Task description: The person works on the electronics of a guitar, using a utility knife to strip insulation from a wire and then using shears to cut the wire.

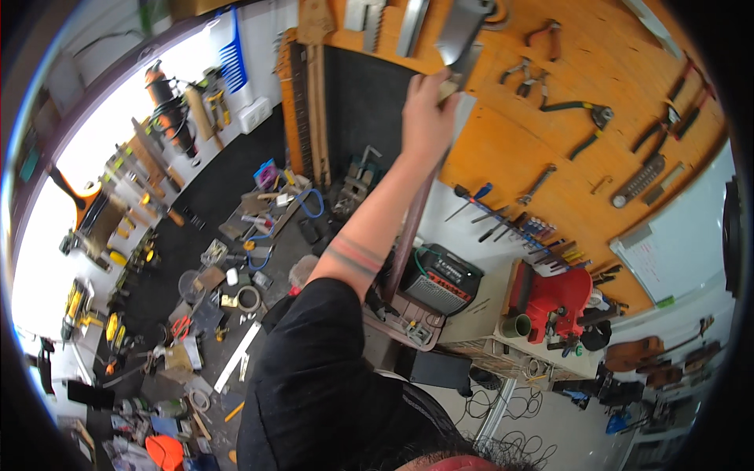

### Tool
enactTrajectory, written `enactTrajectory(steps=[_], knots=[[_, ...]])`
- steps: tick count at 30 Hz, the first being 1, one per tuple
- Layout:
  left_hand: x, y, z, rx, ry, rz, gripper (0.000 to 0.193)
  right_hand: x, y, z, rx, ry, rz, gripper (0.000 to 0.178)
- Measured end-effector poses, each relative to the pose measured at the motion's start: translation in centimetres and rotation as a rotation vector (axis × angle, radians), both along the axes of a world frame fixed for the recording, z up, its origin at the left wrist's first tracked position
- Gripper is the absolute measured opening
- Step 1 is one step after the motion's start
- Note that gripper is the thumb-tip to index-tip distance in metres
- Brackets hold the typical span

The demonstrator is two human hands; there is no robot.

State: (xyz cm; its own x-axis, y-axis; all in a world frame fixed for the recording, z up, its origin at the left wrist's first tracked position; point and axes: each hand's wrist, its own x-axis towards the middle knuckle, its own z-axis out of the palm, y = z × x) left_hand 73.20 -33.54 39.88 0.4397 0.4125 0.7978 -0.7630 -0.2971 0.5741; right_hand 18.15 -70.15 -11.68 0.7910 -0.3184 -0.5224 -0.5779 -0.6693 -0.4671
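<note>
My left arm (pixel 365 235), in a black sleeve, stretches up to the orange pegboard-like wall panel (pixel 503 133). At its end my left hand (pixel 428 118) closes round the pale handle (pixel 448 88) of a broad-bladed metal tool. Its wide shiny blade (pixel 463 31) points upward against the panel; the exact kind of tool is not clear. Beside it hang a saw with a toothed edge (pixel 369 23) and another flat metal blade (pixel 412 27). Pliers (pixel 522 78) are mounted to the right. My right hand is out of sight.
A cluttered dark workbench (pixel 298 235) lies at left, with a steel ruler (pixel 238 357) on it. Hand tools line the left wall, including a power drill (pixel 76 302). An amplifier (pixel 441 279) and a red machine (pixel 561 302) stand at right. Cables (pixel 503 400) trail across the floor.
</note>
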Motion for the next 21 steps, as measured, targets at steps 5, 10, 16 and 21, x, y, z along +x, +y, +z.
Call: enactTrajectory(steps=[5,10,16,21], knots=[[5.9,-2.0,0.4,0.022,0.103,0.0,0.052,-0.1,0.4,-0.1,0.008,-0.008,0.079,0.035],[5.7,-2.4,-2.0,0.024,0.156,-0.01,0.061,-0.3,-0.4,0.7,0.016,0.004,0.094,0.035],[-2.8,3.1,-15.8,0.128,0.223,-0.028,0.06,-1.5,-0.9,1.4,0.004,0.064,0.115,0.036],[-7.0,11.8,-26.8,0.003,0.673,-0.038,0.052,-3.0,-3.0,0.4,-0.069,0.103,0.17,0.036]])
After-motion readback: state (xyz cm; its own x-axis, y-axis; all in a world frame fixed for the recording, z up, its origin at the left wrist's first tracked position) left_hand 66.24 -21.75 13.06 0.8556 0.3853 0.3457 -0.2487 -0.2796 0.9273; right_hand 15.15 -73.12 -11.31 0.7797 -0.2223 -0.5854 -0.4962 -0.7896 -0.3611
